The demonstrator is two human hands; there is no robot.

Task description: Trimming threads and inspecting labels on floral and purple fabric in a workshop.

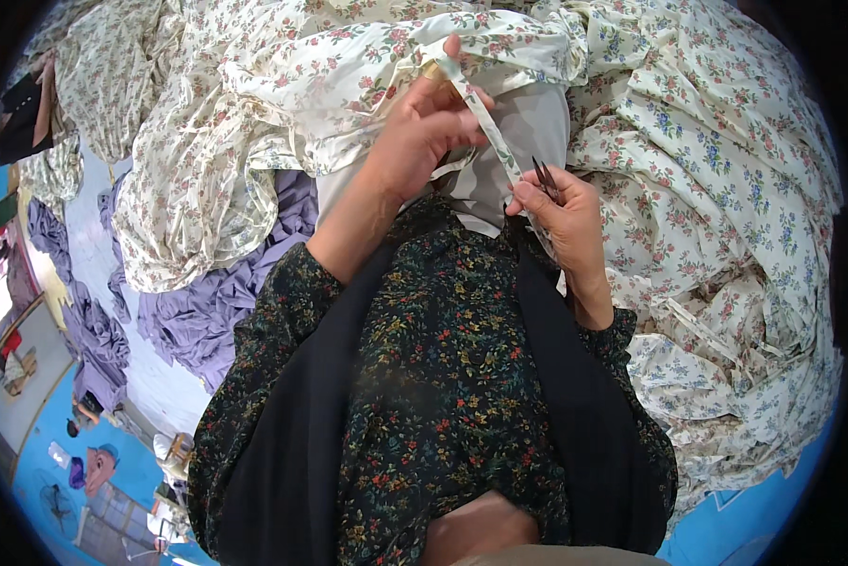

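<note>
A narrow floral fabric strip (485, 123) is stretched between my two hands above my lap. My left hand (422, 137) has the strip's upper end at its fingers; one finger points up and a ring shows on it. In my right hand (567, 212) the lower end is pinched between thumb and fingers. The same hand also holds a pair of small dark thread snips (545, 179), their points facing up and away from me. Cream floral fabric (339, 80) lies just beyond my hands, over grey-white patterned cloth (537, 118) on my lap.
Large heaps of floral fabric (688, 141) surround me on the right and far side. Purple fabric (207, 321) is bunched at my left. A person in dark clothing (23, 113) is at the far left edge. A fan (58, 505) stands at the lower left.
</note>
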